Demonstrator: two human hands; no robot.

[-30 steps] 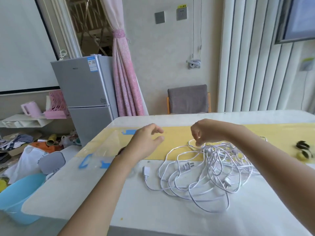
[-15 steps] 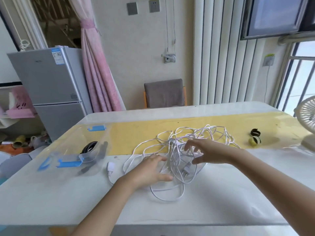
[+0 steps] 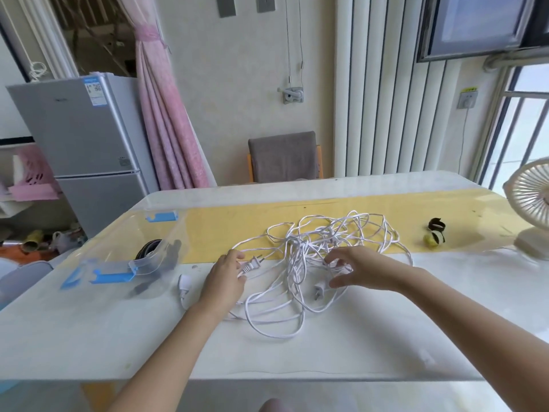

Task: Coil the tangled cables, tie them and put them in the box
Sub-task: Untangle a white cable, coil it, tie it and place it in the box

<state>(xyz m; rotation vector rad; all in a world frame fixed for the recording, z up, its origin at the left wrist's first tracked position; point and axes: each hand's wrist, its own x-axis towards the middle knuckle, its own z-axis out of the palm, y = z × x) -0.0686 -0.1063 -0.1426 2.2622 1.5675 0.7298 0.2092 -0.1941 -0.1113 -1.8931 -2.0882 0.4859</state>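
L hand [image 3: 225, 276] pinches a two-prong plug [image 3: 253, 264] btwn thumb & fingers. R hand [image 3: 361, 272] sits half-curled over the white cables [image 3: 320, 242], fingers spread among strands; can't tell if it grips any. The tangle lies mid surface [image 3: 326, 352]. Clear box [image 3: 127, 260] is near the left edge, dark contents blurred thru its wall. Black ties [image 3: 436, 233] lie toward the right edge; fan [image 3: 531, 203] is cut off by the frame.
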